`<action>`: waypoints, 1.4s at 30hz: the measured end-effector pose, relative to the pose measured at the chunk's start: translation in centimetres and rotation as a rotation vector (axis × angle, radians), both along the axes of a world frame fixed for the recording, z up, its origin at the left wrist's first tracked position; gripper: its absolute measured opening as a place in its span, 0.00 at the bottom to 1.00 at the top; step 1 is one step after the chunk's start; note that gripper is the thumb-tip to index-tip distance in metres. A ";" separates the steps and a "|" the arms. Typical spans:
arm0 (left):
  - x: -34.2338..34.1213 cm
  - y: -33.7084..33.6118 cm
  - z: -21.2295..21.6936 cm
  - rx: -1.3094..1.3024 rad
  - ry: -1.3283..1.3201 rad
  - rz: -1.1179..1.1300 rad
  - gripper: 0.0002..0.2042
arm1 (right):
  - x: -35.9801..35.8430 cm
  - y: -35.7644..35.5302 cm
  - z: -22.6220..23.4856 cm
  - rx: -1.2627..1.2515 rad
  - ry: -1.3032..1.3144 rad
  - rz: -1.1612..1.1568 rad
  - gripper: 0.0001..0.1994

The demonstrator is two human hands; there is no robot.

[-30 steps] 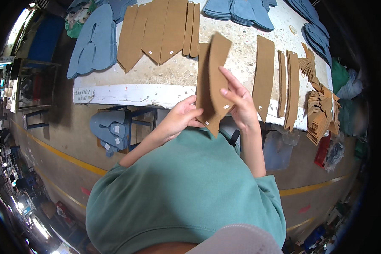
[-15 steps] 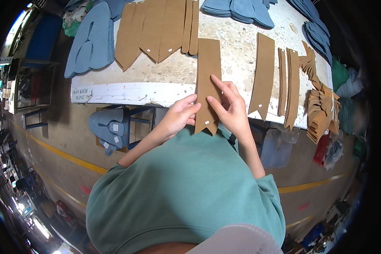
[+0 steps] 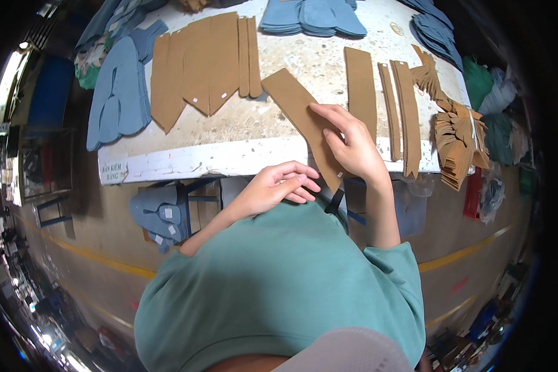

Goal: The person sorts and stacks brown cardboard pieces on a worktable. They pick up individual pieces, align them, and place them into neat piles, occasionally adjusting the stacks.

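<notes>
A long brown fabric strip (image 3: 296,104) lies slantwise across the table's near edge, its notched, pointed end toward me with a small white sticker on it. My right hand (image 3: 354,147) rests over the strip's right side, fingers stretched out and the thumb apart. My left hand (image 3: 274,187) is at the table edge, left of the strip's near end and apart from it. Its fingers are loosely bent and spread, with nothing in them. Just right of my right hand's fingers lies another brown strip (image 3: 361,84), partly covered by that hand.
Brown pointed panels (image 3: 211,62) and a blue-grey stack of cut pieces (image 3: 121,96) lie left on the white table (image 3: 217,155). More blue pieces (image 3: 313,18) sit at the back. To the right are narrow brown strips (image 3: 406,118) and a tied brown bundle (image 3: 456,139).
The strip has turned, its far end swinging left and its near end right. My left hand has come off it. The view has shifted a little.
</notes>
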State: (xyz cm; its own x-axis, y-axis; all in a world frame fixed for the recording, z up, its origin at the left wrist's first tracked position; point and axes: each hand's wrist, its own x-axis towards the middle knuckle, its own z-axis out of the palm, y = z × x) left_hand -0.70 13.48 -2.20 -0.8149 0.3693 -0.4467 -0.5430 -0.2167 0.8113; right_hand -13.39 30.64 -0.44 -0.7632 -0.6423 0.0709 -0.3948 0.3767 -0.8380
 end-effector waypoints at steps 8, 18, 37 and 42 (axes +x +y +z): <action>-0.1 0.0 -0.5 -0.013 0.017 0.094 0.13 | -4.0 1.9 -0.2 -0.214 0.171 -0.146 0.21; 0.0 0.0 -0.7 -0.040 0.054 0.085 0.13 | -3.7 4.5 -4.7 -0.206 0.057 -0.500 0.22; 0.1 -0.2 -0.5 -0.067 0.061 0.090 0.13 | 2.6 6.7 0.2 0.230 0.140 -0.540 0.29; 0.0 -0.9 0.4 -0.161 0.162 0.113 0.12 | 1.6 5.1 0.1 0.278 0.459 -0.487 0.26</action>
State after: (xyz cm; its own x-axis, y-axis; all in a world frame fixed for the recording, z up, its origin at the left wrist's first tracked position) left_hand -0.67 12.54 -1.78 -0.9128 0.2060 -0.3527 -0.3827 -0.1296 0.9147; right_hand -11.76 35.77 -0.31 -0.8998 -0.2779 0.3363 -0.4170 0.7746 -0.4755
